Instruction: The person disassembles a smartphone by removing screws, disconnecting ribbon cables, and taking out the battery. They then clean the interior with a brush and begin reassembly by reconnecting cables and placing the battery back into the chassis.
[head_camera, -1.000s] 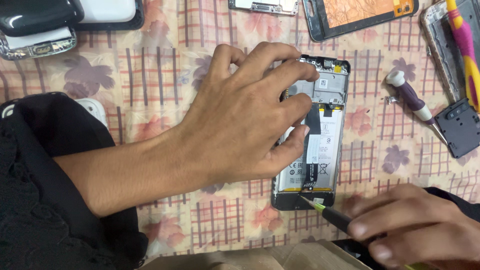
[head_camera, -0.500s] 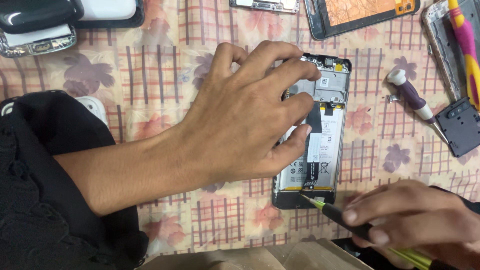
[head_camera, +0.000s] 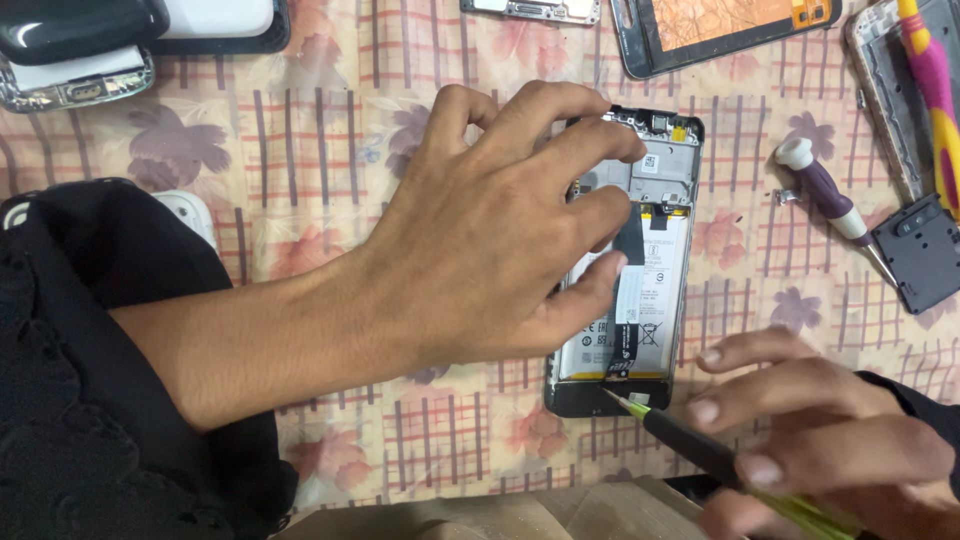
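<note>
Left hand (head_camera: 500, 235) spread, fingers splayed and pressing flat on the opened phone (head_camera: 640, 270), pinning it to the worktop (head_camera: 330, 140), mid-scene, back cover off, battery and black flex ribbon showing. Right hand (head_camera: 820, 440), near right, fingers pressed together pinching a screwdriver (head_camera: 700, 445), its tip touching the phone's near edge at the ribbon's lower end. Step looks like working the bottom connector or a screw there; next move likely needs the phone held firm and a fine, steady tip. Farther right a purple-handled driver (head_camera: 825, 195) lies loose beside a small black cover (head_camera: 925, 255). Versus the earlier frames: left hand unchanged, right hand has shifted slightly right, tip stays at about the same spot.
</note>
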